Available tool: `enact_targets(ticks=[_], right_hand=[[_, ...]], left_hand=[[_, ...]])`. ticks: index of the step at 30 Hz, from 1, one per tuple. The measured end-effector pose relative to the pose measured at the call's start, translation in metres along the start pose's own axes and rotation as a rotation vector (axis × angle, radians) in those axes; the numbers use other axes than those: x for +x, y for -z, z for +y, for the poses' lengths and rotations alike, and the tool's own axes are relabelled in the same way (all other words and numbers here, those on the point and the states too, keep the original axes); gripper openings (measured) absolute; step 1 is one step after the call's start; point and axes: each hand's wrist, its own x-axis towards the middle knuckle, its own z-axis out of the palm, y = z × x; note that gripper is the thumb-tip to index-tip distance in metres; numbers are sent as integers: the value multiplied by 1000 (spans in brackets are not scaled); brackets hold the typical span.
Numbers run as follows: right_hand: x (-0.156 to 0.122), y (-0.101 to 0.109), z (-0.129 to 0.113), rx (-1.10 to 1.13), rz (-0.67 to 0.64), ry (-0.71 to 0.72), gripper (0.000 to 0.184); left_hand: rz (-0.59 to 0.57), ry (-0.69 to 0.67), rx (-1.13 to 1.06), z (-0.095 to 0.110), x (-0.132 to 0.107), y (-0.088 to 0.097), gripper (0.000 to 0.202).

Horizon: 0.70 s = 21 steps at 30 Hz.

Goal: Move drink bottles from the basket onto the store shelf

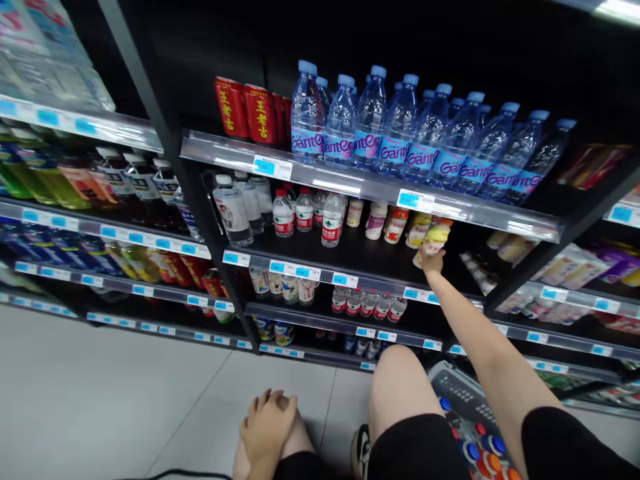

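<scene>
Fingers of the right hand [431, 257] wrap a small yellow-and-white plastic bottle [438, 235], right of centre in frame; grip pinching its lower body, bottle tilted. Can't tell if its base clears the black shelf [370, 263]. Left hand [269, 427], bottom centre, lies over the left knee, fingers apart, holding nothing. Small white plastic bottle with red label [396, 225] and similar ones stand in a row just left. Risk: tilted bottle or knuckles could knock neighbours over, since spacing is tight; bottle could slip, being held low, or clip the clear shelf-edge strip [463, 217] above, headroom looking limited.
</scene>
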Motion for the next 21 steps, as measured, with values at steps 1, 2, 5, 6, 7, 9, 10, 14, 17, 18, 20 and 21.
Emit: enact_targets(ticks=[1,2,5,6,7,9,10,14,17,18,20,21], right_hand=[[3,-6,1,22,-11,-5,64],[7,-11,3,47,-27,-9,65],[21,-22,9,96,-96,25,66],[26,-24,12,98,-127,35,67],[31,-26,16,93,-160,44,70],[38,-27,25,72,-220,63,74],[40,-28,29,53,-238,72,75],[39,-32,37,-97,-245,115,72],[35,-34,35,-213,-209,149,70],[34,-34,34,-244,-190,156,70],[32,-34,31,-292,-165,168,69],[31,-34,30,-300,-160,174,67]], left_hand=[[9,3,7,3,1,0,53],[17,5,14,6,2,1,53],[31,-20,25,14,4,1,49],[34,-37,29,16,4,0,48],[39,-52,36,18,4,-1,47],[43,-62,59,21,5,-3,46],[38,-64,75,22,6,-4,46],[-4,-77,111,28,9,-5,43],[-36,-65,115,33,9,-3,43],[-41,-59,121,35,8,-2,43],[-44,-53,141,38,7,-2,44],[-42,-54,155,39,7,-2,45]])
